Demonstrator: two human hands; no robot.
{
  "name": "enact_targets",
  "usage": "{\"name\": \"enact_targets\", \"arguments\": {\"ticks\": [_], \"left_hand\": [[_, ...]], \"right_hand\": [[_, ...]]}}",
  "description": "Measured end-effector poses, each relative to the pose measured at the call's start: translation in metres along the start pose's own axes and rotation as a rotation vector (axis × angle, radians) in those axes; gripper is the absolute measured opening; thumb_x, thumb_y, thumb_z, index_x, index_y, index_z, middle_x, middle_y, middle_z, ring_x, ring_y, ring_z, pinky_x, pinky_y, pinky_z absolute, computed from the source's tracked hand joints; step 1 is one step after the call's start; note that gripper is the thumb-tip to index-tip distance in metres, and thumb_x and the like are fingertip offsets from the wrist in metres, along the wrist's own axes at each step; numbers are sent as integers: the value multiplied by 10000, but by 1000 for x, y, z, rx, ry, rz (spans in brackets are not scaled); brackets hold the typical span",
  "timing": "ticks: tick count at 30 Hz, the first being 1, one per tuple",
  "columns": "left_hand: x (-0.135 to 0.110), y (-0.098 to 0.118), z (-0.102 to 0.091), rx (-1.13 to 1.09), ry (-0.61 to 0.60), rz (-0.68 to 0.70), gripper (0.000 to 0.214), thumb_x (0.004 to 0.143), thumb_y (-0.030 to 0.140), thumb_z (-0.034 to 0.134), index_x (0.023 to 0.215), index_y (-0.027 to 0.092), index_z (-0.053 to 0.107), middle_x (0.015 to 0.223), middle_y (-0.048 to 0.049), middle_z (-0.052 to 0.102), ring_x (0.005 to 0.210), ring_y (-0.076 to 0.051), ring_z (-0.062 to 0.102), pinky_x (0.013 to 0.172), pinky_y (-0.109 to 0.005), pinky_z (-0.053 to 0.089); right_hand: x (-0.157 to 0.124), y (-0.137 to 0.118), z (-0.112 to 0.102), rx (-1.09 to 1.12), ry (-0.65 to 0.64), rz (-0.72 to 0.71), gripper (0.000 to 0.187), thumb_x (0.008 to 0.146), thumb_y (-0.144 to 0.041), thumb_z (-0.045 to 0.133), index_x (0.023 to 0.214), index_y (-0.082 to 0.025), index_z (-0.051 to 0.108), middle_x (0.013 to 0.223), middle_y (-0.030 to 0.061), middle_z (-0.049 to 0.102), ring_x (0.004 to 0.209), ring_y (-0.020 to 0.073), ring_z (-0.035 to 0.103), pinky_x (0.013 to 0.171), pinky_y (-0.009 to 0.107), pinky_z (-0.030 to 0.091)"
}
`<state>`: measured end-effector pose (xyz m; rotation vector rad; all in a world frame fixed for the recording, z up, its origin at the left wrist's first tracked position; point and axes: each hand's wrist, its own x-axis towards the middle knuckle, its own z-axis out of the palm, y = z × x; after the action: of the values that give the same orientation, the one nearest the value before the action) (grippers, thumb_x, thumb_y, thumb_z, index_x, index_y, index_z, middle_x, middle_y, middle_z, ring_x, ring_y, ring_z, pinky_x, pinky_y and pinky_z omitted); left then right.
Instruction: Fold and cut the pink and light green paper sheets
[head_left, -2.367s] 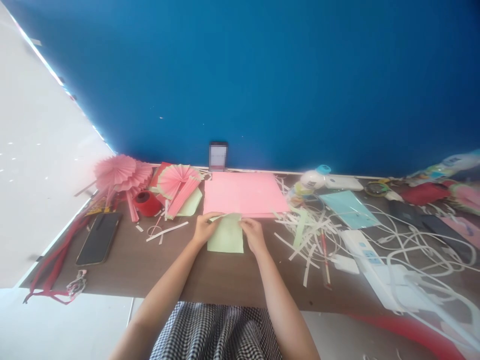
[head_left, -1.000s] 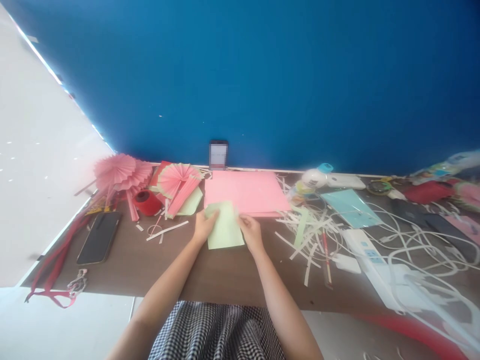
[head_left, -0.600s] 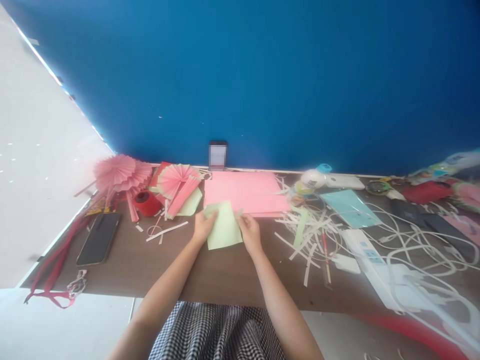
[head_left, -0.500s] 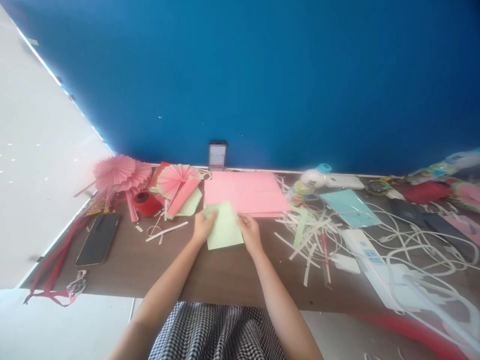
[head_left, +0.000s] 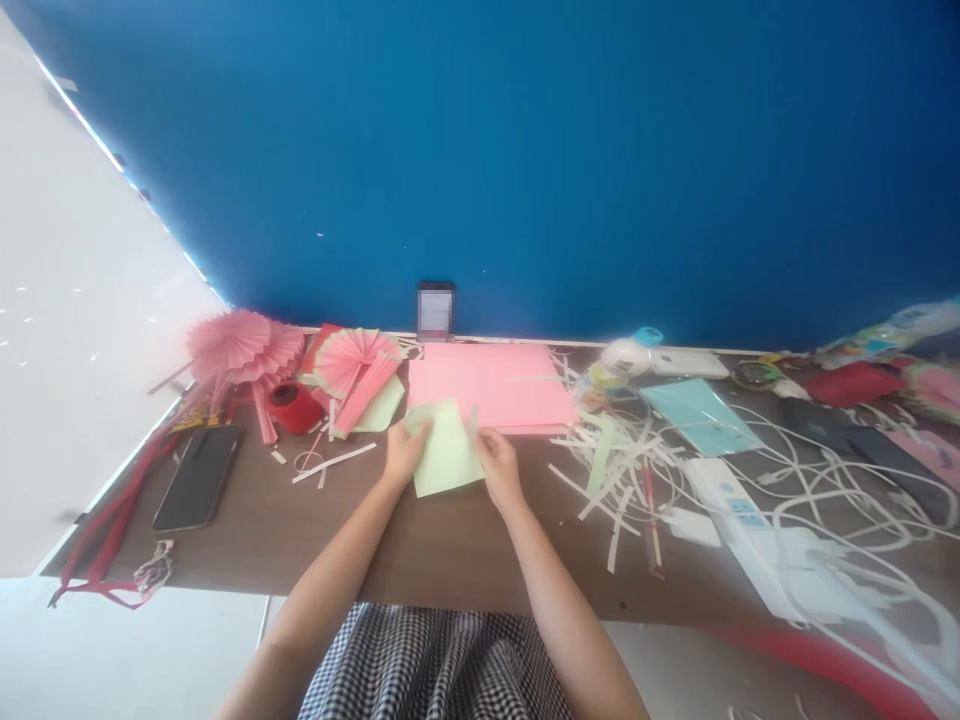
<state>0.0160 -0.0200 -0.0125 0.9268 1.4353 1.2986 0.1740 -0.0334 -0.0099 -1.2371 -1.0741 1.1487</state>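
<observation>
A light green sheet of paper [head_left: 448,455] is held just above the table, over the near edge of a pink paper stack [head_left: 495,385]. My left hand [head_left: 406,452] grips the sheet's left side, thumb on top and fingers partly hidden beneath. At the right edge, my right hand [head_left: 498,463] is closed in a pinch. A narrow, blurred pale strip stands by its fingertips; whether it is a folded edge or a separate piece I cannot tell.
Pink paper fans [head_left: 244,345], a red spool [head_left: 295,407] and a dark phone [head_left: 196,478] lie left. Right are scattered white strips [head_left: 622,465], a pencil [head_left: 652,515], a glue bottle [head_left: 622,360], a power strip [head_left: 739,530] and tangled cables. Another phone [head_left: 436,311] leans on the blue wall.
The green paper's lower right corner has tilted up slightly. A narrow strip now shows upright by my right fingertips. Both hands have barely shifted.
</observation>
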Motion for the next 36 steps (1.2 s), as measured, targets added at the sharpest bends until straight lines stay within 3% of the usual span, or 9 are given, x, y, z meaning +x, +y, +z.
{"name": "enact_targets", "arguments": {"ticks": [7,19,31,36], "left_hand": [[-2,0,1,-101,-134,-17,441,630,419,677,966,146,591,952,-105,653,808,-223,628,680,-305,510],[4,-8,-1,-55,-97,39,416,639,443,656,901,122,611,886,-106,664,746,-212,630,642,-295,505],[1,1,-2,-104,-59,-43,424,614,429,686,897,123,614,878,-108,665,748,-215,630,636,-296,505],[-1,0,0,-256,-232,-95,471,593,402,711,951,116,606,925,-119,658,775,-227,631,688,-331,507]], "right_hand": [[2,2,-3,6,65,14,274,673,-407,616,810,-170,623,838,67,664,831,224,600,724,325,453],[1,-1,-4,-45,-4,-18,271,689,-423,597,801,-178,623,820,50,657,814,207,588,727,315,443],[1,4,-4,15,-2,11,257,679,-378,619,834,-174,634,866,66,666,852,218,597,770,339,450],[4,8,-6,33,60,13,289,654,-387,636,842,-168,642,881,80,670,869,236,602,793,367,449]]}}
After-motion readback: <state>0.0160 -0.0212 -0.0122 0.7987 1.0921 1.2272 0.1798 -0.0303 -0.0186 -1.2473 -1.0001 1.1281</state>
